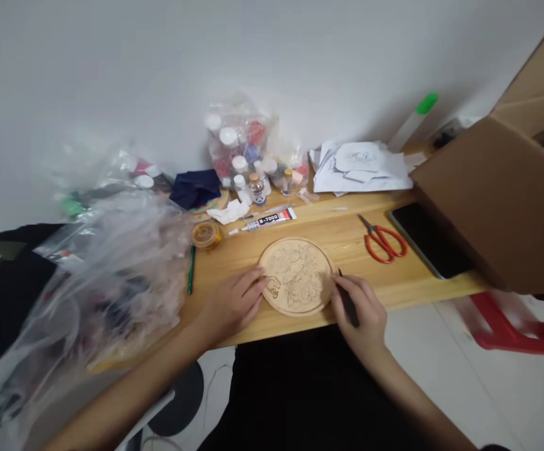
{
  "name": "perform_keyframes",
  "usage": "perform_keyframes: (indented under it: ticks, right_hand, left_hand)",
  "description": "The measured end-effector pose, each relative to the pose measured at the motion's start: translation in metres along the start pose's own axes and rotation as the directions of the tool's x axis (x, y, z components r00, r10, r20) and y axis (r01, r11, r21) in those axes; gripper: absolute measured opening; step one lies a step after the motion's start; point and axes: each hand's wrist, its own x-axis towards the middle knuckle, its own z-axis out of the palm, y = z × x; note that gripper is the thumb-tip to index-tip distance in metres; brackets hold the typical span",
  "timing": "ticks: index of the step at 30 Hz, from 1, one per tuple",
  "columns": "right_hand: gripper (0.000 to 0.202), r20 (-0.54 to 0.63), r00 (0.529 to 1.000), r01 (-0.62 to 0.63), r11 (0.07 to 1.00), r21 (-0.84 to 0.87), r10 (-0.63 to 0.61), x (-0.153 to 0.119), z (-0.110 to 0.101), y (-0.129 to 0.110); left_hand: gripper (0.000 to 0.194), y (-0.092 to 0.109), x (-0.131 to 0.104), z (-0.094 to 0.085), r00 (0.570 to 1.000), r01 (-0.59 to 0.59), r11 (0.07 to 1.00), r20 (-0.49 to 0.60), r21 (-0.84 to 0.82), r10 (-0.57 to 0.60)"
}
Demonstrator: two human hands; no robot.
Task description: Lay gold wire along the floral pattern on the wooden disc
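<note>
A round, light wooden board (295,275) with a raised rim lies on the table in front of me. Dark line drawing covers its face, and a small gold-coloured wire outline (274,287) shows near the left rim. My left hand (234,302) is closed with its fingertips gripping the board's left edge. At the opposite edge, my right hand (360,310) is closed around a slim black tweezers-like tool (348,305), its fingertips touching the rim. The tool's pointed end faces away from me; part of it is hidden by the fingers.
Behind the board lies a B-7000 glue tube (272,219). Red-handled scissors (384,241), a phone (429,241) and a cardboard box (482,200) are at right. At left are a wire spool (206,235), a green pen (191,269) and plastic bags (135,250). Small bottles (256,189) stand behind.
</note>
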Motion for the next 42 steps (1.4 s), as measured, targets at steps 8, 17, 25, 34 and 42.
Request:
perform_keyframes:
  ticks: [8,17,25,34,42]
  right_hand:
    - [0.019,-0.041,0.999,0.004,1.0,0.014,-0.004,0.003,0.002,-0.004]
    - [0.021,0.035,0.999,0.003,1.0,0.019,-0.003,0.0,0.004,-0.003]
    - [0.023,0.043,0.996,0.074,0.997,-0.035,-0.072,0.009,0.01,-0.002]
    - [0.025,0.031,0.999,0.017,0.998,-0.053,-0.015,0.011,0.008,0.008]
    - [0.022,0.008,0.992,-0.126,0.992,-0.004,0.126,0.008,0.011,0.007]
  left_hand:
    - [0.02,0.049,-0.02,0.01,0.98,0.144,0.982,-0.153,0.121,-0.125]
    - [0.03,0.09,-0.013,0.038,0.891,0.407,0.912,-0.24,0.044,-0.386]
    - [0.034,0.08,-0.005,0.037,0.842,0.49,0.871,-0.263,0.005,-0.472]
    - [0.037,0.068,0.006,0.034,0.896,0.418,0.908,-0.158,-0.016,-0.415]
    - [0.021,0.006,0.02,0.01,0.996,-0.017,0.994,0.088,-0.11,0.027]
